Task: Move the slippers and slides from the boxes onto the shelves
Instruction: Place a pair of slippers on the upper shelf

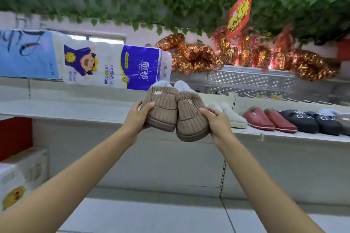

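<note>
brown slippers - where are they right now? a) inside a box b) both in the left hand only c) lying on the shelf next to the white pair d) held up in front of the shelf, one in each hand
d: the left hand grips one of the brown slippers and the right hand grips the other, in front of the shelf, left of the white pair lying on it.

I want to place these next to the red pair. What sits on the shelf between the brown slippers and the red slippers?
In the head view, a white pair of slippers lies between the brown slippers and the red slippers.
</note>
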